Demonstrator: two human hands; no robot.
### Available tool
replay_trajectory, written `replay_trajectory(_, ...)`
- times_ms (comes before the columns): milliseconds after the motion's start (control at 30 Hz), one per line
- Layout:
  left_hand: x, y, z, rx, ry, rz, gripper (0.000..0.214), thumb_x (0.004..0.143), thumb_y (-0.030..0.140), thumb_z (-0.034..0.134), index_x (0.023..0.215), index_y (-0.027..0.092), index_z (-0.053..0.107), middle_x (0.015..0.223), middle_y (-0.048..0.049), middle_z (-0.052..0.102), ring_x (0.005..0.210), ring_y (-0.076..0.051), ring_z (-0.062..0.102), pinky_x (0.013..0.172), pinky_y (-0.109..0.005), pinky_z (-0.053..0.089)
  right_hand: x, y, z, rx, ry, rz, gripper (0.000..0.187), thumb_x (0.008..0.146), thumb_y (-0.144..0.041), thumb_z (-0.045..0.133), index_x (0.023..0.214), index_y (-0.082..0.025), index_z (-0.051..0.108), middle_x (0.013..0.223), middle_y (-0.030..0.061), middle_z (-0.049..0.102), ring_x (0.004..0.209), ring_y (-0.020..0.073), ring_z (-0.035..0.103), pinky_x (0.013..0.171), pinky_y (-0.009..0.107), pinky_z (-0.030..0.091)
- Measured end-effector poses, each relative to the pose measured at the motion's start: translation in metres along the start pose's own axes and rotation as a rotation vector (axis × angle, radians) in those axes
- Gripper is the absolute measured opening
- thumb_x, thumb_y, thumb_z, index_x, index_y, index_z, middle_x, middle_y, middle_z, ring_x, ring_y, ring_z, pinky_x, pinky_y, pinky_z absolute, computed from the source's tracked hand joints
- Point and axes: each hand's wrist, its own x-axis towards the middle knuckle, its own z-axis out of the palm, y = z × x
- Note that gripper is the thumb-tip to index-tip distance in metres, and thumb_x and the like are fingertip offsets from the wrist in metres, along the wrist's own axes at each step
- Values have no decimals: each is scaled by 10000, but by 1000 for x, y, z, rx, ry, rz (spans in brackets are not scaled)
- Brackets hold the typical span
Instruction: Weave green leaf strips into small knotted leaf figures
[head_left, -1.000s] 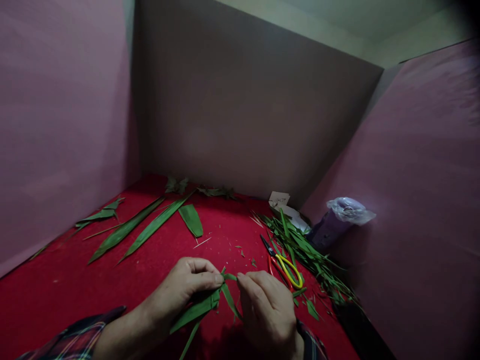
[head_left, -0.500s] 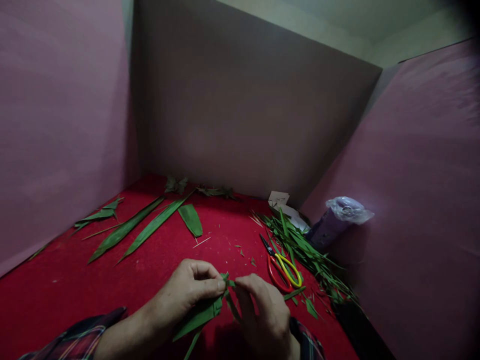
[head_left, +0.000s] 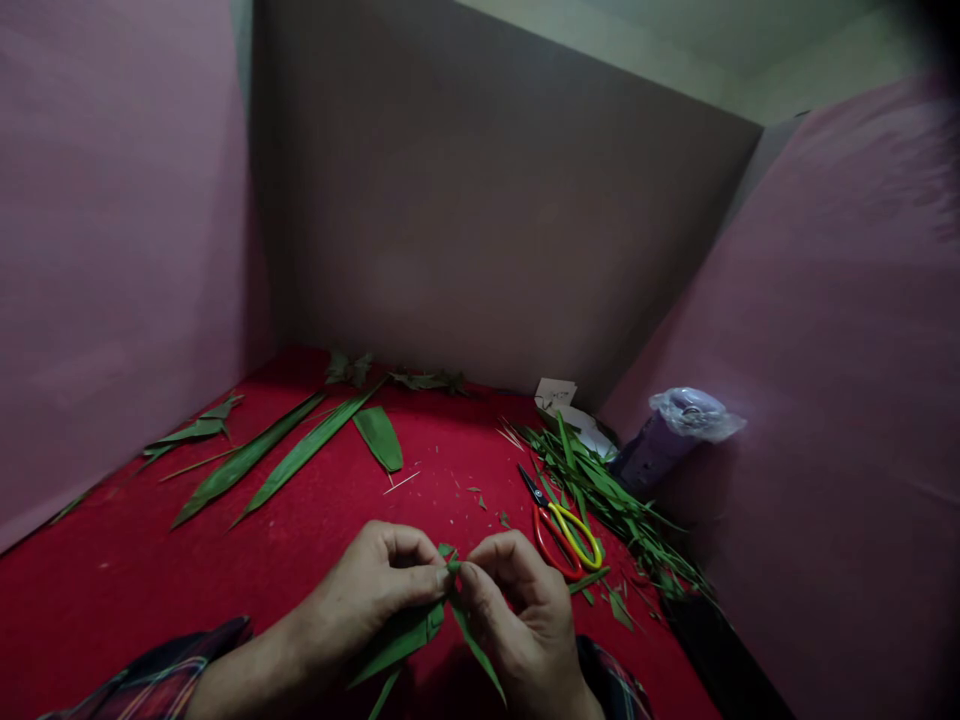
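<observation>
Taking the meeting fingertips as the clock's centre and twelve as straight ahead, the folded leaf (head_left: 405, 635) hangs from the left hand (head_left: 375, 575) toward seven o'clock. That hand pinches the leaf's upper end between thumb and forefinger, the thumb pressed flat on top. The right hand (head_left: 517, 610) has thumb and forefinger brought together on a short green strip (head_left: 454, 567) beside the left thumb, its other fingers curled. A longer loose tail (head_left: 478, 650) drops toward five.

To work this well, the left pinch should stay firm right at the crossing, since any slack there would likely let the folds open. The right fingers would do best with short, even pulls along the length of the strip — a sideways tug could split it. The loose tail should hang free of the right palm so that it does not snag.

As for room, the scissors (head_left: 552, 508) lie near the right hand at two o'clock, blades pointing away, with the leaf pile (head_left: 611, 500) just beyond, so a wide rightward pull could brush the handles. The right wall (head_left: 847, 350) slants up past them. Red cloth (head_left: 135, 600) stretches toward nine, giving the left elbow more scope. The long leaves (head_left: 244, 465) lie at ten and a short leaf (head_left: 378, 437) at eleven — both apart from the hands.
</observation>
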Motion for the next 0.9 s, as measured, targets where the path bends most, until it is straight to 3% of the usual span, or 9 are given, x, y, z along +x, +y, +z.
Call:
replay_trajectory(100,0,-2,1,-5,-13,-9,281,565,361,763,591,112,634,435,61,487,435,-76,375,459,-216,253,-1,0,-1,-59,-4,-11,146,851,-253,562,738,-163,582,574,-22,557,499,92,499,482,196,401)
replay_trajectory(267,0,-2,1,-16,-26,-8,264,571,346,761,585,120,625,443,65,479,437,-75,366,459,-216,247,-1,-6,-4,-193,-27,-153,132,846,-207,551,763,-153,639,637,22,614,572,129,553,553,230,437)
replay_trajectory(433,0,2,0,-17,-8,-4,277,567,362,749,581,120,615,446,66,469,452,-80,365,471,-216,250,2,-9,-5,-153,-82,-185,134,860,-188,539,852,-154,668,693,39,617,621,144,569,581,247,450)
replay_trajectory(633,-2,3,3,1,22,9,261,565,328,754,577,120,596,466,67,473,466,-81,365,472,-214,260,3,-3,-5,-2,-81,-4,71,817,-211,615,825,-172,675,745,35,648,686,150,606,628,248,481)
replay_trajectory(900,-5,2,6,21,60,65,242,631,324,714,606,106,612,497,63,463,488,-81,358,486,-221,281,0,7,3,272,-15,226,178,820,-326,630,769,-157,609,627,-31,531,548,81,438,497,188,358)
